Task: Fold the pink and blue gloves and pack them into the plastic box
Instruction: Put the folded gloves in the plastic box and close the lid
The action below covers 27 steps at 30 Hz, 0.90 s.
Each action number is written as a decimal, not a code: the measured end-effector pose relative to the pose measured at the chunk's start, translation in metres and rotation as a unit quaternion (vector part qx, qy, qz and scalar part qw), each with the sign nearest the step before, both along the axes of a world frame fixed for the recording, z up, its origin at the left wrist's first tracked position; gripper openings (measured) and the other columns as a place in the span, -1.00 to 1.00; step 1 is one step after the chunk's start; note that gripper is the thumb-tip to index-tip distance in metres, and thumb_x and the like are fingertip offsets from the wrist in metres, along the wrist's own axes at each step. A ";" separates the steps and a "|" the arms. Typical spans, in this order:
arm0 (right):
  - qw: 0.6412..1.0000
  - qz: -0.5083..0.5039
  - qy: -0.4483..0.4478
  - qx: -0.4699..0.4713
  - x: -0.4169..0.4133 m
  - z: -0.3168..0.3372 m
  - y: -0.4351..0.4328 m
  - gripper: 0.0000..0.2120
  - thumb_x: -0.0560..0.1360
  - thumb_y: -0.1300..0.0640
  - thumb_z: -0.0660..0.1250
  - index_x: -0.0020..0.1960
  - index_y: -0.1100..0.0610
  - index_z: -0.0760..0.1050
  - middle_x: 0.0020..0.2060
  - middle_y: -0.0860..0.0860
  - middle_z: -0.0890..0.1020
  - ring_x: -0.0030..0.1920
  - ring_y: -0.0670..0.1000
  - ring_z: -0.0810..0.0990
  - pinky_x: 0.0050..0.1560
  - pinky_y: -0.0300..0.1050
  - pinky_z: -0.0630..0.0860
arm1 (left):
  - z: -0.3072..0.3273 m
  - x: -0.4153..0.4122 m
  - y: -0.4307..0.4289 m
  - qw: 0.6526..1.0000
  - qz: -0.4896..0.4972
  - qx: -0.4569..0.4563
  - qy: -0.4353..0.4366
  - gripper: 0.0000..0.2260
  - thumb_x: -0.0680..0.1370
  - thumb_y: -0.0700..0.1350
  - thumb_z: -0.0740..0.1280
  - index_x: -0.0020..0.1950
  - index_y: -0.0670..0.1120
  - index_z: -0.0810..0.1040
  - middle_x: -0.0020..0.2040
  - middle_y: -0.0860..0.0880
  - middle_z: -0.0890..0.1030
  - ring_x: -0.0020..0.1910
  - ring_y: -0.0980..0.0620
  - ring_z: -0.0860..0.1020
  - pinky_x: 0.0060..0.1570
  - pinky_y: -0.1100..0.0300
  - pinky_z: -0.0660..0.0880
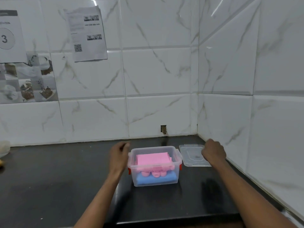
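A clear plastic box (174, 151) with red side clips stands on the black counter. Inside it the folded pink gloves (152, 159) lie on top of the folded blue gloves (154, 180). My left hand (119, 153) hovers just left of the box, fingers loosely curled, holding nothing. My right hand (213, 153) is over the right end of the clear lid (189, 155), which lies flat to the right of the box. Its fingers curl down at the lid's edge; whether they grip it is hidden.
The tiled walls meet in a corner behind and to the right of the lid. Printed sheets (87, 32) hang on the back wall. A pale object (4, 148) sits at the counter's far left. The counter's front edge (164, 219) runs below the box.
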State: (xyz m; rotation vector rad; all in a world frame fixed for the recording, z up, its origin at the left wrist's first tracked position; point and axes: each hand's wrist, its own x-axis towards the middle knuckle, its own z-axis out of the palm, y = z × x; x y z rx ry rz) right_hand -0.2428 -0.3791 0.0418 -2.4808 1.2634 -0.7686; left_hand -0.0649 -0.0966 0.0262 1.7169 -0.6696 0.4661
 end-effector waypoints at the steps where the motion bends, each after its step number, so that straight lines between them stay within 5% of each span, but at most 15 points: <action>1: 0.999 -0.026 0.028 0.013 -0.004 -0.011 -0.007 -0.79 0.54 0.22 0.20 0.13 0.21 0.50 0.12 0.20 0.57 0.10 0.19 0.54 0.01 -0.10 0.44 | -0.015 0.002 0.002 0.998 0.019 -0.039 0.037 -0.75 0.59 -0.18 0.27 -0.29 -0.15 0.51 -0.38 0.00 0.52 -0.35 0.03 0.42 -0.32 0.13 0.35; 5: 0.993 -0.080 0.065 0.058 -0.004 -0.043 -0.025 -0.67 0.58 0.15 0.13 0.29 0.22 0.45 0.23 0.24 0.48 0.20 0.23 0.47 0.12 0.00 0.48 | -0.049 0.009 0.001 0.982 0.042 -0.099 0.153 -0.66 0.65 -0.05 0.19 -0.18 -0.25 0.54 -0.38 -0.17 0.58 -0.41 -0.11 0.54 -0.31 0.02 0.53; 11: 0.991 -0.102 0.029 0.079 0.007 -0.051 -0.028 -0.71 0.55 0.24 0.14 0.20 0.24 0.51 0.16 0.21 0.57 0.13 0.21 0.57 0.07 0.07 0.56 | -0.049 0.002 -0.002 0.983 -0.050 -0.086 0.157 -0.69 0.64 0.02 0.20 -0.16 -0.13 0.57 -0.42 -0.01 0.54 -0.49 0.08 0.42 -0.59 0.23 0.34; 17: 0.976 -0.061 -0.145 0.150 0.011 -0.046 -0.031 -0.91 0.52 0.36 0.22 0.01 0.33 0.45 -0.13 0.29 0.61 -0.27 0.20 0.64 -0.43 -0.09 0.50 | -0.047 0.000 0.002 0.975 -0.093 -0.105 0.173 -0.79 0.61 -0.19 0.21 0.11 0.00 0.62 -0.27 -0.05 0.67 -0.53 0.16 0.48 -0.60 0.25 0.35; 21: 0.889 -0.030 -0.280 0.360 0.010 -0.036 -0.033 -0.86 0.43 0.50 0.32 -0.22 0.36 0.40 -0.17 0.32 0.54 -0.33 0.24 0.59 -0.61 -0.03 0.54 | -0.048 0.001 0.002 0.974 -0.097 -0.112 0.172 -0.76 0.60 -0.23 0.21 0.19 -0.09 0.59 -0.34 -0.11 0.62 -0.56 0.09 0.42 -0.61 0.25 0.32; 24: 0.847 0.005 -0.313 0.430 0.008 -0.024 -0.029 -0.89 0.45 0.56 0.24 -0.12 0.41 0.40 -0.23 0.30 0.49 -0.34 0.25 0.55 -0.67 0.03 0.51 | -0.047 -0.003 0.003 0.983 -0.063 -0.095 0.141 -0.71 0.57 -0.14 0.20 0.25 -0.08 0.56 -0.28 -0.12 0.64 -0.46 0.04 0.50 -0.49 0.12 0.48; 27: 0.879 0.054 -0.332 0.337 0.006 -0.007 -0.013 -0.87 0.42 0.51 0.25 -0.11 0.35 0.50 -0.26 0.23 0.56 -0.39 0.13 0.55 -0.54 -0.18 0.48 | -0.045 -0.006 0.007 0.991 0.037 -0.104 0.080 -0.60 0.49 0.00 0.14 0.21 -0.08 0.61 -0.08 -0.10 0.68 -0.21 -0.04 0.60 -0.15 0.06 0.55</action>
